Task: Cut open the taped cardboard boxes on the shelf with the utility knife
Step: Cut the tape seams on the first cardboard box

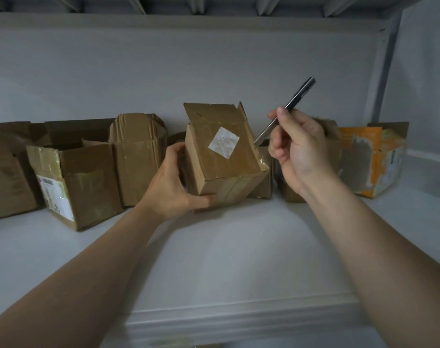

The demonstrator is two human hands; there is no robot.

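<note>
A small brown cardboard box (pixel 224 159) with a white square sticker stands tilted on the white shelf (pixel 214 247), its rear flap standing up. My left hand (pixel 175 187) grips its left side, thumb on the taped front face. My right hand (pixel 298 144) holds a slim black and silver utility knife (pixel 293 104) like a pen, just right of the box. The knife's lower tip points at the box's upper right edge, close to it; whether it touches I cannot tell.
More cardboard boxes line the back wall: an open one with a shipping label (pixel 73 184), a crumpled one (pixel 138 156), a large one at far left (pixel 5 172) and an orange and white torn one (pixel 372 159) at right. The shelf's front edge (pixel 239 312) runs below my forearms.
</note>
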